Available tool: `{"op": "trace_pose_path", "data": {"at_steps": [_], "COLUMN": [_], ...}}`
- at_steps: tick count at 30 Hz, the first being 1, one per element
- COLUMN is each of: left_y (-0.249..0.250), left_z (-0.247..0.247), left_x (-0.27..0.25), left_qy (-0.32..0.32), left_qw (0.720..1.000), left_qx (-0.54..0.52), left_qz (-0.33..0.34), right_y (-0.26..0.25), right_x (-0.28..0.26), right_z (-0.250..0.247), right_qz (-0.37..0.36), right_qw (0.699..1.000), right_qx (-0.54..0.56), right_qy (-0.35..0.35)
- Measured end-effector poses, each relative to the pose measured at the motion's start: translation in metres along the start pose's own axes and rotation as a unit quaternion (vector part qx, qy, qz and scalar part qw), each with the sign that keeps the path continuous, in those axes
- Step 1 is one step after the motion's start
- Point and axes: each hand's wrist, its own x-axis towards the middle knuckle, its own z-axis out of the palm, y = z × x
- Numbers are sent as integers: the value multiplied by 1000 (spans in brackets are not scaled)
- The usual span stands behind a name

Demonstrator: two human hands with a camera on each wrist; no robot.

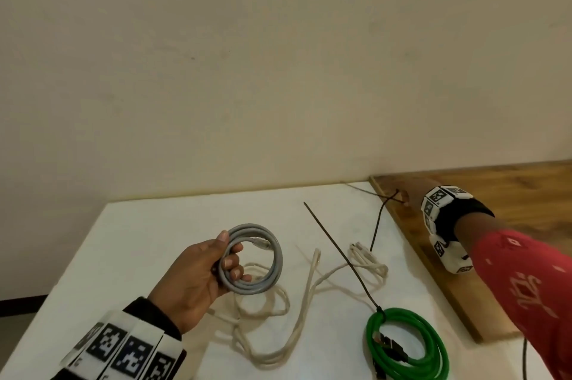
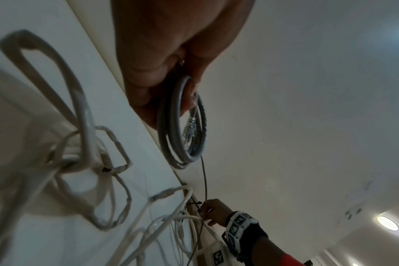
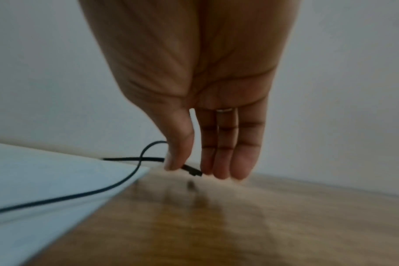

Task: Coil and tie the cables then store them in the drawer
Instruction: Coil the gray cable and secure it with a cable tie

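My left hand (image 1: 230, 256) grips a grey cable coil (image 1: 266, 259) and holds it above the white table (image 1: 148, 240); the same grey coil (image 2: 182, 136) hangs from my fingers in the left wrist view. My right hand (image 1: 404, 195) reaches to the far right, by the wall. There its thumb and fingers (image 3: 226, 162) pinch the head end of a thin black tie (image 3: 192, 171). The black tie (image 1: 376, 225) loops and trails down onto the table. A green cable coil (image 1: 408, 345), bound with a black tie, lies at the front right.
Loose white cables (image 1: 278, 311) sprawl across the middle of the table, with another small white bundle (image 1: 368, 259) to their right. The bound tie's long tail (image 1: 337, 252) sticks up diagonally. A wooden top (image 1: 510, 191) adjoins the table on the right. A plain wall stands behind.
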Motion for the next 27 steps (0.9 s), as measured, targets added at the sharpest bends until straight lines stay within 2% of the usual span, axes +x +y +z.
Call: {"op": "trace_pose_path", "data": {"at_steps": [5,11,15,20,22,25,27], "left_y": [4,0,-14,-28,-29,-29,-28], "left_z": [4,15,20,25,26,26,24], "left_x": [-30,-84,-120,-148,-156,-166,-173], "left_qy": [-7,-19,-9,7,14,21,24], "left_qw": [1000,999,1000,999,999,998,998], "left_qx": [6,-1,5,26,29,38,47], "left_qz": [1,27,28,30,32,34,39], "right_y": [-13,-17,-29,-47,-55,-67,-76], "right_x": [-73,-144,-195,-240,-255,-282,-302], "right_z": [-40,-56,-50,-32,-26,-21,-19], "right_qz": [-37,-32,-37,-44,-45,-65,-87], "right_qw": [999,981,948,907,882,842,804], "right_qx": [16,191,317,420,469,535,587], "right_qy": [-1,16,13,4,0,29,47]}}
